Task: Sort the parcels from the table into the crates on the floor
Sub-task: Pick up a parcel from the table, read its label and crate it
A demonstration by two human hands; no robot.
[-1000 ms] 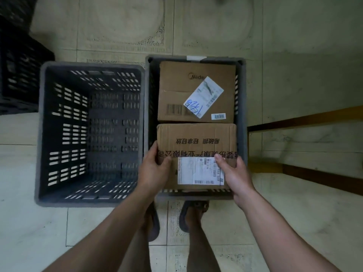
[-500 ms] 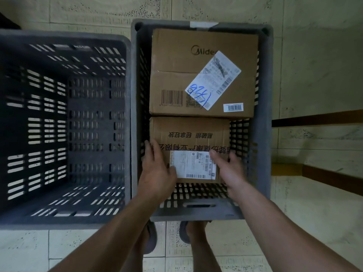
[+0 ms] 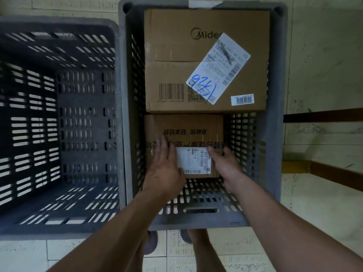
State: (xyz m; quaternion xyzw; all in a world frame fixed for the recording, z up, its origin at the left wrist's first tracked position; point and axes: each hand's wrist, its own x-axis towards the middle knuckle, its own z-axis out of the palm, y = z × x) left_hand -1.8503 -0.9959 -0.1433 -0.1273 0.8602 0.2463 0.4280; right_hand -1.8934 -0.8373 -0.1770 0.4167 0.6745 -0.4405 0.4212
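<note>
Two grey slotted crates stand side by side on the floor. The right crate (image 3: 198, 222) holds a large brown Midea box (image 3: 176, 46) at its far end and, in front of it, a smaller brown parcel (image 3: 188, 132) with a white label, low down in the crate. My left hand (image 3: 165, 169) lies on the parcel's left top with straight fingers and its thumb at the label's edge. At the parcel's right edge is my right hand (image 3: 227, 167), its fingers curled over that edge and its thumb on the label. The left crate (image 3: 59, 232) has nothing in it.
Pale floor tiles surround the crates. A brown and yellow wooden frame (image 3: 324, 169) runs along the floor to the right of the right crate. My feet in dark sandals (image 3: 151, 244) show just below the crate's near wall.
The smaller parcel has gone down into the right crate, in front of the Midea box. My head has come closer. My left fingers have straightened over the parcel's top.
</note>
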